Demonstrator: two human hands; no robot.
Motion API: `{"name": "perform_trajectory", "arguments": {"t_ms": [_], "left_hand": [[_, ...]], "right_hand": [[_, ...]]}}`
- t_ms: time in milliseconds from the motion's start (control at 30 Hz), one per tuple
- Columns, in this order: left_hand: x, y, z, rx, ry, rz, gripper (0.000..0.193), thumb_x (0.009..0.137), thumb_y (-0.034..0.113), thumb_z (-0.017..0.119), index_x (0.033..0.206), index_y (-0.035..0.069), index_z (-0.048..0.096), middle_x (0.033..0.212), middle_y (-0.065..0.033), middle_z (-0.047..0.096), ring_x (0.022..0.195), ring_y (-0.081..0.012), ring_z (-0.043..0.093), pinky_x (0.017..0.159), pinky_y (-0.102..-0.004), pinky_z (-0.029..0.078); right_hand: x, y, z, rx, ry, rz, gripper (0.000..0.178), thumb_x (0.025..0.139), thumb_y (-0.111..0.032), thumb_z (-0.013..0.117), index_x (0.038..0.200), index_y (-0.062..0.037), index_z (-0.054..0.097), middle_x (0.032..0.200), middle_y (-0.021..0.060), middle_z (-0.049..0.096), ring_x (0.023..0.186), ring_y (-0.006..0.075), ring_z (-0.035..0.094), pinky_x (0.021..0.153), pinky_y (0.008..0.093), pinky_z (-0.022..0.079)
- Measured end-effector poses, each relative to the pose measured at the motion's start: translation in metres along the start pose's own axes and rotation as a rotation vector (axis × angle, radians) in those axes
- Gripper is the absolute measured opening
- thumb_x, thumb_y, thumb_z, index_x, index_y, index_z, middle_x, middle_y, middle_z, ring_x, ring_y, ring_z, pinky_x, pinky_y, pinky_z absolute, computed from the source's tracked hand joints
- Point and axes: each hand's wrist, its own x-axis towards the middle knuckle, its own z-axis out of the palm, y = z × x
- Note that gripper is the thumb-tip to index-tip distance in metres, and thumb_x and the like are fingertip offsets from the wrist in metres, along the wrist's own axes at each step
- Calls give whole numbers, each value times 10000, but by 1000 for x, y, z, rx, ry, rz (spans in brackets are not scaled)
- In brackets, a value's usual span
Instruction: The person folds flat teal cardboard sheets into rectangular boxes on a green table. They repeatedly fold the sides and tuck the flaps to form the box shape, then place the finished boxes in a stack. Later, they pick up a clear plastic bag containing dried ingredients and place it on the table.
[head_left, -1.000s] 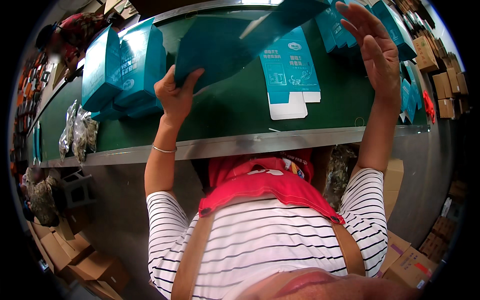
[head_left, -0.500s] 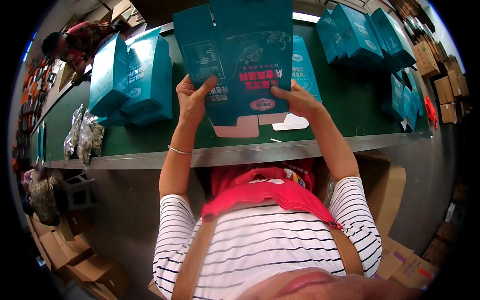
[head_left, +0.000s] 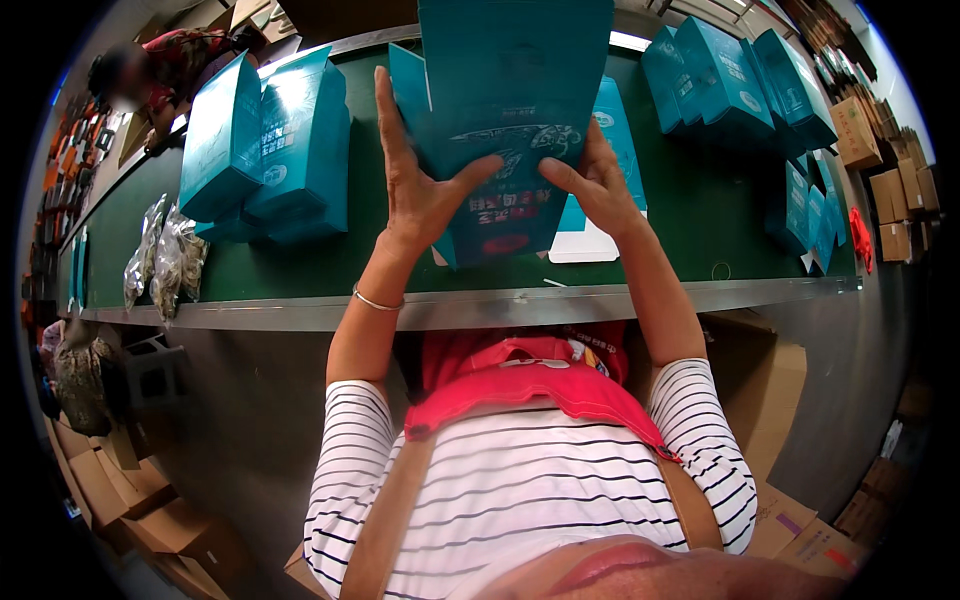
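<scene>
A teal printed carton point(head_left: 520, 110) stands up over the table in front of me, its left side panel angled back. My left hand point(head_left: 420, 195) spans its left edge, with long fingers stretched up along the side and the thumb laid across the front. My right hand point(head_left: 600, 190) grips the right edge, thumb on the front panel and fingers behind. Flat teal cardboard point(head_left: 612, 130) with a white flap point(head_left: 585, 247) lies on the table just behind and right of the carton.
Teal cartons point(head_left: 300, 150) stand at the left, beside clear bags of dried contents point(head_left: 175, 260). More cartons point(head_left: 720, 80) stand at the far right, with smaller teal pieces point(head_left: 808, 210) nearby. A metal edge point(head_left: 520, 308) borders the green table point(head_left: 690, 220). Another person point(head_left: 170, 70) is at the far left.
The carton's side panel has swung back and its pink lower flaps are mostly hidden now. My left hand has spread its fingers up the side; my right hand has shifted slightly up.
</scene>
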Motion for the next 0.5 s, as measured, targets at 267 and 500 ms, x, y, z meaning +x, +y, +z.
{"name": "perform_trajectory", "arguments": {"t_ms": [267,500], "left_hand": [[-8,-10,-5,-177,-110,-33,765,754,391,725,1368,120,358,1436,-213,294,1308,-353,335,1011,-449,371],[-14,-20,4,-60,116,194,366,915,370,507,978,37,644,1342,-227,425,1206,-321,464,941,-397,415]], "right_hand": [[10,10,-3,-258,33,-196,400,909,-339,586,1200,-69,534,1219,122,512,1104,214,500,1000,378,375],[13,7,-3,-65,37,110,305,936,-236,531,1175,-48,562,1198,136,528,1109,221,505,1067,378,313]]}}
